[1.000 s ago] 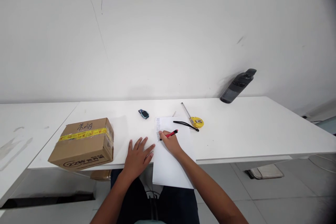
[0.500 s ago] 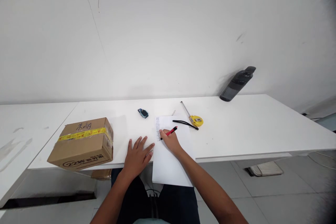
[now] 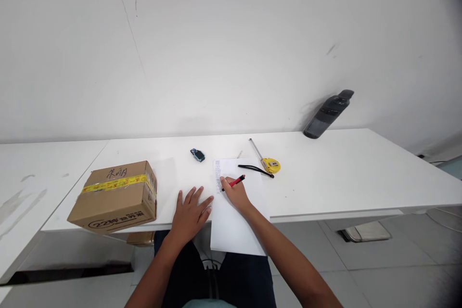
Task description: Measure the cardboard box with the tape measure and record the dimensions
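A red and black pen [image 3: 237,181] is gripped in my right hand [image 3: 236,196], tip down against a white sheet of paper [image 3: 234,231]. Small dark marks run down the paper's left edge, beside the pen tip. The sheet hangs past the table's front edge toward my lap. My left hand [image 3: 190,211] lies flat with spread fingers on the table, just left of the paper, holding nothing. A yellow tape measure [image 3: 273,165] with its blade partly out lies beyond my right hand, its black strap [image 3: 252,168] resting across the paper.
A taped cardboard box [image 3: 115,197] stands at the left of the white table [image 3: 335,178]. A small dark device [image 3: 198,155] lies behind the paper. A dark bottle [image 3: 327,114] stands by the wall at the right. A flat grey object [image 3: 366,232] is on the floor.
The view has shifted very slightly. My right hand still grips the pen at nearly the same spot on the paper, and my left hand stays flat.
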Tool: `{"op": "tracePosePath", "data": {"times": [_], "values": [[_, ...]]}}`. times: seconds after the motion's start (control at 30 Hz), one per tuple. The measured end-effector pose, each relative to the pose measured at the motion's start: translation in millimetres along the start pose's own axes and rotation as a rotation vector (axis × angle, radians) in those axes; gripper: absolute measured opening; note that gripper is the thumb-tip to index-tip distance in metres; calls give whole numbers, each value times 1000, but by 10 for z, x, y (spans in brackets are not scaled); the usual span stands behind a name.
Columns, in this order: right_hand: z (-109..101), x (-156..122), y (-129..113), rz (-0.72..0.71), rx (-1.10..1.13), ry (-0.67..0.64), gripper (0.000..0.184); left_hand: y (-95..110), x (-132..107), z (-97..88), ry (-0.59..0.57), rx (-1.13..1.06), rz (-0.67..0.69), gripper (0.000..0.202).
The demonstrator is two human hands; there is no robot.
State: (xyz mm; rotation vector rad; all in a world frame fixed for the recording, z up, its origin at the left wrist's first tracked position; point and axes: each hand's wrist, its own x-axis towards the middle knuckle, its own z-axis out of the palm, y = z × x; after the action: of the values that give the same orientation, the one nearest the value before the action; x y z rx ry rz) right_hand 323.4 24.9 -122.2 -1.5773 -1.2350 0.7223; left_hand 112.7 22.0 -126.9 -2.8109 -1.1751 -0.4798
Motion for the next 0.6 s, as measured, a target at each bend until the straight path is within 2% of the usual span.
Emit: {"op": "tracePosePath", "data": {"times": [0.2, 0.43, 0.5, 0.6], "values": [[-6, -1, 37, 0, -34, 66, 48, 4, -9, 25, 24, -11, -1, 42], [0, 24, 91, -18, -48, 25, 49, -7, -2, -49, -4, -42, -18, 40], [-3, 23, 91, -40, -76, 26, 50, -27, -5, -128, -25, -144, 7, 35], [-6, 27, 69, -130, -221, 81, 49, -38, -72, -331, -44, -450, 43, 32]]}}
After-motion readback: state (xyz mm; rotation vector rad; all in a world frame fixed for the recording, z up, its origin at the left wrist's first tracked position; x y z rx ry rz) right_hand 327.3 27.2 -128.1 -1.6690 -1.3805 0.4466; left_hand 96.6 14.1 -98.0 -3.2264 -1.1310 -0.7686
